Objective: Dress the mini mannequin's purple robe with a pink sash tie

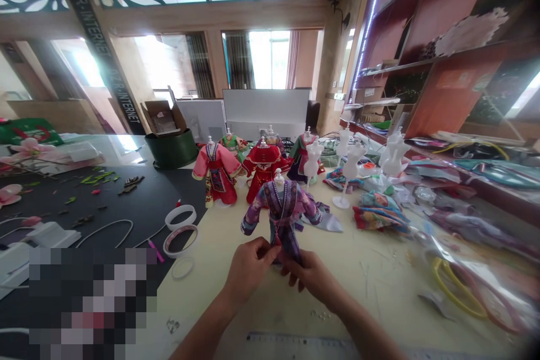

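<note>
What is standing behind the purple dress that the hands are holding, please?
Behind the purple dress stand a red dress and a pink dress, both on mannequins. The left hand and right hand cover the purple dress's lower part, so its base cannot be seen.

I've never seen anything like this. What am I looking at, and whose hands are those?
There's no machine here. These are a person's own bare hands, the left hand and the right hand, seen through one camera worn on their head, looking forward and down. Both hands are at the lower part of a purple patterned doll robe dressed on a small white form. It stands on a cream tabletop. Beyond it are a red embroidered doll gown, a pink-and-red doll gown, bare white plastic dress forms and a heap of folded printed fabric.
</note>
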A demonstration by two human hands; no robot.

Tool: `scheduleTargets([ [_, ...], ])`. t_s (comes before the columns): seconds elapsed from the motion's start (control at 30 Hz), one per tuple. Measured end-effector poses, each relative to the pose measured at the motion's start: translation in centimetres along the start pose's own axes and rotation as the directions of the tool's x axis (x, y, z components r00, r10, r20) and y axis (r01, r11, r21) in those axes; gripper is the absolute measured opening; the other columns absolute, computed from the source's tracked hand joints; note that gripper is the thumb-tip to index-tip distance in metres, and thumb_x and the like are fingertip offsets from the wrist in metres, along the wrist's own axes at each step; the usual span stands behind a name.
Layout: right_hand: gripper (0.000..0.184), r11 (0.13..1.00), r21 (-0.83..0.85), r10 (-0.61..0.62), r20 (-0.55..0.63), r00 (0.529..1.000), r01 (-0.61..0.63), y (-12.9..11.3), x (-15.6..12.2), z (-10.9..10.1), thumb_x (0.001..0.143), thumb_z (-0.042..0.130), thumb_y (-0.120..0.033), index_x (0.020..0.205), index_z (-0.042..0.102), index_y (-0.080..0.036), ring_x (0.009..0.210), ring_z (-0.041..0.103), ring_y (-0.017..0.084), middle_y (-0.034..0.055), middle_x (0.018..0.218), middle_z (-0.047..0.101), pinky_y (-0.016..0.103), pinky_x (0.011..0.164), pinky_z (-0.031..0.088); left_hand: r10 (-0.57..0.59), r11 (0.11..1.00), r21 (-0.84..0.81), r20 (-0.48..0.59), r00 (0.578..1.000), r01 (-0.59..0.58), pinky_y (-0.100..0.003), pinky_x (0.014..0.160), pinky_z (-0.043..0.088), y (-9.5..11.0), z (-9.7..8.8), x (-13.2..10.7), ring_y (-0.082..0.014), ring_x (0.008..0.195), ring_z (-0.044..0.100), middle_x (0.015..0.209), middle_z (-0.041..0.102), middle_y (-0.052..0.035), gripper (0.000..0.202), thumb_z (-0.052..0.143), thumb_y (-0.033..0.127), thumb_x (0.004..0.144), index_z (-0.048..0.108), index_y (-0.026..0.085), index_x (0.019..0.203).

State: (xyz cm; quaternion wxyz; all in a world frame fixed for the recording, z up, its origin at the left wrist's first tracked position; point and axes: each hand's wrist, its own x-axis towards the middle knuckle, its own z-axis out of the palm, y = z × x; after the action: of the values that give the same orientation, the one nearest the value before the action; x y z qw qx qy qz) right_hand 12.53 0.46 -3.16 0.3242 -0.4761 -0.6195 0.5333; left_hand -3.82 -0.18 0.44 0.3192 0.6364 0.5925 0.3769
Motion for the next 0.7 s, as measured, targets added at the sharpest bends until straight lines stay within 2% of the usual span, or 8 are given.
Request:
scheduleTargets([
  [0.07,0.016,0.974,-0.225,-0.030,-0.069,0.997,0.014,0.2,-0.3,-1.2,0.078,0.049,-0.028,0.077,0.060,-0.017,0.056,0.055,0.013,0.0033,0.070,0.064,0.022,0.047,0.036,-0.004,1.000,0.017,-0.005,1.000,0.005,-0.023,0.050,0.033,0.0,-0.1,-0.1,-0.0127,0.052,0.047,0.054,0.054,0.0009,0.034,0.055,0.047,0.076,0.056,0.017,0.060],
  [0.2,0.014,0.787,-0.611,-0.120,-0.286,0.951,-0.084,-0.1,-1.1,-3.5,0.070,0.050,-0.015,0.078,0.061,-0.018,0.064,0.056,0.017,0.0039,0.071,0.065,0.027,0.057,0.035,-0.036,0.999,-0.002,0.011,0.999,0.036,-0.023,0.051,0.032,-0.4,-0.4,-0.1,-0.0130,0.053,0.047,0.055,0.054,0.0008,0.031,0.055,0.045,0.075,0.057,0.017,0.062],
  [0.27,0.018,0.818,-0.572,-0.198,-0.375,0.906,-0.058,-0.6,-1.5,-4.2,0.070,0.046,-0.012,0.079,0.060,-0.018,0.065,0.056,0.017,0.0039,0.073,0.065,0.028,0.059,0.036,-0.040,0.998,-0.043,0.035,0.999,0.041,-0.022,0.050,0.032,-0.5,-0.5,-0.2,-0.0124,0.052,0.046,0.055,0.053,0.0011,0.032,0.054,0.045,0.076,0.057,0.016,0.063],
  [0.33,0.017,0.904,-0.410,-0.293,-0.385,0.875,0.122,-1.1,-1.8,-4.2,0.071,0.044,-0.012,0.076,0.058,-0.018,0.063,0.055,0.015,0.0029,0.072,0.063,0.027,0.060,0.039,-0.027,0.994,-0.104,0.056,0.998,0.033,-0.022,0.050,0.031,-0.5,-0.5,-0.3,-0.0111,0.051,0.043,0.054,0.051,0.0018,0.033,0.054,0.046,0.077,0.055,0.016,0.061],
  [0.4,0.013,0.930,-0.181,-0.362,-0.315,0.877,0.319,-1.5,-2.0,-3.7,0.073,0.045,-0.015,0.075,0.058,-0.018,0.061,0.054,0.013,0.0019,0.070,0.061,0.026,0.058,0.042,-0.009,0.986,-0.166,0.084,0.996,0.023,-0.021,0.049,0.030,-0.4,-0.5,-0.4,-0.0098,0.049,0.040,0.053,0.049,0.0024,0.033,0.053,0.045,0.077,0.056,0.015,0.063],
  [0.47,0.012,0.921,-0.006,-0.380,-0.221,0.898,0.389,-1.6,-1.9,-2.9,0.075,0.047,-0.019,0.076,0.059,-0.017,0.058,0.053,0.012,0.0008,0.067,0.059,0.024,0.054,0.042,0.007,0.977,-0.212,0.107,0.994,0.016,-0.021,0.048,0.030,-0.3,-0.4,-0.5,-0.0094,0.049,0.039,0.052,0.048,0.0029,0.032,0.053,0.044,0.078,0.060,0.015,0.067],
  [0.57,0.013,0.950,0.041,-0.297,-0.188,0.936,0.309,-1.0,-1.4,-2.2,0.076,0.049,-0.023,0.079,0.059,-0.016,0.052,0.052,0.011,-0.0002,0.061,0.058,0.023,0.049,0.041,0.005,0.972,-0.235,0.128,0.992,0.026,-0.021,0.050,0.030,-0.5,-0.3,-0.6,-0.0100,0.051,0.040,0.052,0.046,0.0032,0.032,0.051,0.043,0.078,0.063,0.014,0.072],
  [0.7,0.012,0.986,-0.071,-0.163,-0.287,0.944,0.149,0.1,-0.6,-2.4,0.074,0.050,-0.024,0.074,0.059,-0.016,0.049,0.052,0.012,0.0024,0.065,0.063,0.023,0.046,0.039,-0.071,0.980,-0.172,0.161,0.984,0.098,-0.022,0.052,0.031,-1.1,-0.5,-0.6,-0.0111,0.052,0.042,0.052,0.048,0.0027,0.031,0.050,0.042,0.078,0.062,0.015,0.072],
])
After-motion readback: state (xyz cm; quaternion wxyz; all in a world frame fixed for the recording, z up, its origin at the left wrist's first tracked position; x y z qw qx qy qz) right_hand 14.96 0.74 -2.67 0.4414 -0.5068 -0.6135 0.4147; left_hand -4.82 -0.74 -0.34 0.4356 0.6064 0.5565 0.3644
